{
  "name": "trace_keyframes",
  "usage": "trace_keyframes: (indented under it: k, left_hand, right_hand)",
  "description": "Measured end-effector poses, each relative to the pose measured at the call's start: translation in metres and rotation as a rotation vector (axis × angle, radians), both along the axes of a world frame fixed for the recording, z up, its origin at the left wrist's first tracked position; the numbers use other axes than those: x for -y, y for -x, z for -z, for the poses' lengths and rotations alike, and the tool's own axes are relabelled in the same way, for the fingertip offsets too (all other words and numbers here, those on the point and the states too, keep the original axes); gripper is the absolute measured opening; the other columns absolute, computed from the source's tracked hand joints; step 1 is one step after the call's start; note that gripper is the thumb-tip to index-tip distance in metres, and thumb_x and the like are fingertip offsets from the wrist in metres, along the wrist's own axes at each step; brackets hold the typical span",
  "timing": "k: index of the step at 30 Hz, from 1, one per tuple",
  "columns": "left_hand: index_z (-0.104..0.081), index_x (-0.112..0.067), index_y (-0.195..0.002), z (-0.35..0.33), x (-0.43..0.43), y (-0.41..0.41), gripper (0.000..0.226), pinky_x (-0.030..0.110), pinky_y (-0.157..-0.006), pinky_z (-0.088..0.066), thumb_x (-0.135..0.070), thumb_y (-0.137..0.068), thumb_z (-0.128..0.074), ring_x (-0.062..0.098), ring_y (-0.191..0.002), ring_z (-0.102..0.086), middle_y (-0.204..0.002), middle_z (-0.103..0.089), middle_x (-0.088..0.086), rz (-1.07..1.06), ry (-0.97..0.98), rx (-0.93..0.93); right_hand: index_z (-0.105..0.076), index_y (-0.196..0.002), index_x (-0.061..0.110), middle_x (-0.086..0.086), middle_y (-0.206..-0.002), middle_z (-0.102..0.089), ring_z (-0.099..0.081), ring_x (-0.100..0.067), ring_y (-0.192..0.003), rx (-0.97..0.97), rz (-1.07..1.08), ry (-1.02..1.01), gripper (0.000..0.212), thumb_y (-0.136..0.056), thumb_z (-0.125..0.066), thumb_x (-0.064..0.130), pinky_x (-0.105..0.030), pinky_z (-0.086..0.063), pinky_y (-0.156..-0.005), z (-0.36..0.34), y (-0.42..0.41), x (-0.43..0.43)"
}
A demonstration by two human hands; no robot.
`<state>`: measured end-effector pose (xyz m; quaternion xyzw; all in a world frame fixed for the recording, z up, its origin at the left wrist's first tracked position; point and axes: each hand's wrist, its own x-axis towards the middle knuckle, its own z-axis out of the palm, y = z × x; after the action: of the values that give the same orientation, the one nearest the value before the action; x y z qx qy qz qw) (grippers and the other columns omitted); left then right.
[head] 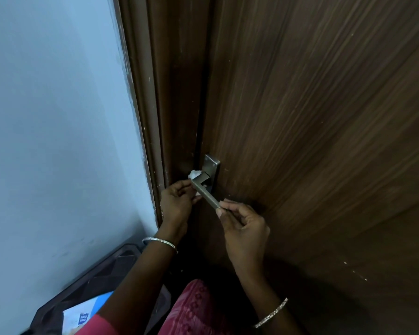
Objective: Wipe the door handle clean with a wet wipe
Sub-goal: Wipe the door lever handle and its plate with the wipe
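Head view: left hand is pinching the wet wipe, bunched against the door handle at its pivot end; right hand is pinching the handle's free tip. Judging wipe soft, limp, light; handle rigid, slick metal; best gripping wipe by its bunched bulk

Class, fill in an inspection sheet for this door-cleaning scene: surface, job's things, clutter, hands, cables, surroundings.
Surface: brown wood-grain door, a few pale specks.
Job's things: metal door handle on its backplate; white wet wipe bunched at the lever's inner end.
Clutter: dark basket at lower left, holding a blue-and-white pack.
Hands: left hand grips the wet wipe against the handle; right hand pinches the lever's free end.
Cables: nothing seen.
Surroundings: pale blue wall left of the brown door frame.
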<state>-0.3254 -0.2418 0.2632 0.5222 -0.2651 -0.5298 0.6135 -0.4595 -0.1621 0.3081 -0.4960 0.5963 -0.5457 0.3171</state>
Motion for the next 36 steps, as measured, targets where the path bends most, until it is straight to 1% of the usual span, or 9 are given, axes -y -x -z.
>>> trace_keyframes:
  k: [3,5,8,11,16,19,26,32,36]
  left_hand:
    - [-0.072,0.001,-0.111,-0.008,0.0,-0.002,0.021,0.041,-0.084,-0.06,0.001,-0.094,-0.06,0.028,-0.094,-0.074,-0.102,-0.076,0.015,-0.012,0.059,0.285]
    - [-0.073,-0.002,-0.113,-0.017,0.001,-0.005,0.023,0.044,-0.089,-0.059,0.002,-0.093,-0.061,0.026,-0.095,-0.073,-0.108,-0.075,0.012,-0.063,0.132,0.552]
    - [-0.076,-0.009,-0.11,-0.029,-0.001,-0.01,0.025,0.024,-0.088,-0.052,0.001,-0.09,-0.063,0.015,-0.095,-0.07,-0.108,-0.076,0.005,-0.11,0.304,0.937]
    - [-0.076,-0.01,-0.11,-0.036,-0.004,-0.016,0.028,0.018,-0.086,-0.047,0.002,-0.088,-0.066,0.017,-0.093,-0.072,-0.108,-0.077,0.004,-0.087,0.351,1.064]
    - [-0.077,-0.009,-0.108,-0.047,-0.005,-0.015,0.033,0.022,-0.09,-0.046,0.009,-0.081,-0.07,0.025,-0.092,-0.074,-0.106,-0.077,0.007,-0.092,0.434,1.187]
    - [-0.076,-0.008,-0.108,-0.053,-0.006,-0.012,0.029,0.026,-0.09,-0.049,0.005,-0.083,-0.069,0.026,-0.093,-0.074,-0.107,-0.077,0.009,-0.083,0.468,1.216]
    - [-0.076,-0.015,-0.101,-0.054,-0.014,-0.006,0.02,0.019,-0.07,-0.046,-0.008,-0.082,-0.075,0.02,-0.082,-0.072,-0.098,-0.077,0.003,-0.014,0.533,1.375]
    - [-0.079,-0.015,-0.096,-0.052,-0.009,-0.006,0.016,0.02,-0.076,-0.049,-0.008,-0.081,-0.079,0.018,-0.084,-0.073,-0.098,-0.078,0.003,-0.038,0.573,1.316]
    - [-0.079,-0.015,-0.099,-0.054,-0.006,0.003,0.015,0.028,-0.079,-0.058,-0.012,-0.084,-0.076,0.012,-0.089,-0.072,-0.099,-0.077,-0.001,-0.15,0.553,1.049]
  right_hand:
    - [-0.08,-0.094,0.013,0.007,-0.097,-0.077,-0.075,0.004,-0.088,-0.004,0.01,0.011,0.021,-0.083,-0.079,-0.004,-0.013,-0.06,-0.073,0.001,-0.001,0.0]
    - [-0.08,-0.095,0.011,0.006,-0.097,-0.077,-0.075,0.003,-0.089,0.002,0.012,0.016,0.021,-0.082,-0.079,-0.005,-0.012,-0.06,-0.073,0.001,-0.002,0.001]
    - [-0.08,-0.096,0.01,0.005,-0.098,-0.077,-0.074,0.004,-0.089,-0.004,0.017,0.019,0.021,-0.083,-0.078,-0.006,-0.01,-0.058,-0.072,0.003,-0.003,0.001]
    - [-0.08,-0.095,0.011,0.004,-0.098,-0.077,-0.075,0.003,-0.089,0.02,0.013,0.018,0.022,-0.083,-0.077,-0.007,-0.013,-0.06,-0.073,0.004,-0.004,0.0]
    - [-0.079,-0.094,0.017,0.005,-0.1,-0.077,-0.076,-0.003,-0.092,0.043,0.002,0.013,0.026,-0.084,-0.076,-0.006,-0.021,-0.063,-0.076,0.005,-0.005,0.001]
    - [-0.079,-0.094,0.017,0.008,-0.098,-0.076,-0.076,-0.001,-0.089,0.034,0.002,0.021,0.025,-0.084,-0.077,-0.006,-0.019,-0.063,-0.074,0.006,-0.004,0.001]
    - [-0.08,-0.093,0.016,0.008,-0.097,-0.077,-0.076,0.002,-0.089,0.06,0.021,0.021,0.026,-0.083,-0.077,-0.007,-0.015,-0.061,-0.074,0.007,-0.005,0.002]
    - [-0.077,-0.091,0.023,0.005,-0.097,-0.077,-0.075,0.003,-0.088,0.072,0.014,0.026,0.033,-0.083,-0.076,-0.009,-0.012,-0.059,-0.073,0.004,-0.006,-0.001]
    - [-0.079,-0.091,0.016,0.005,-0.098,-0.077,-0.074,0.007,-0.087,0.066,0.016,0.017,0.025,-0.083,-0.077,-0.008,-0.008,-0.057,-0.071,0.005,-0.005,0.0]
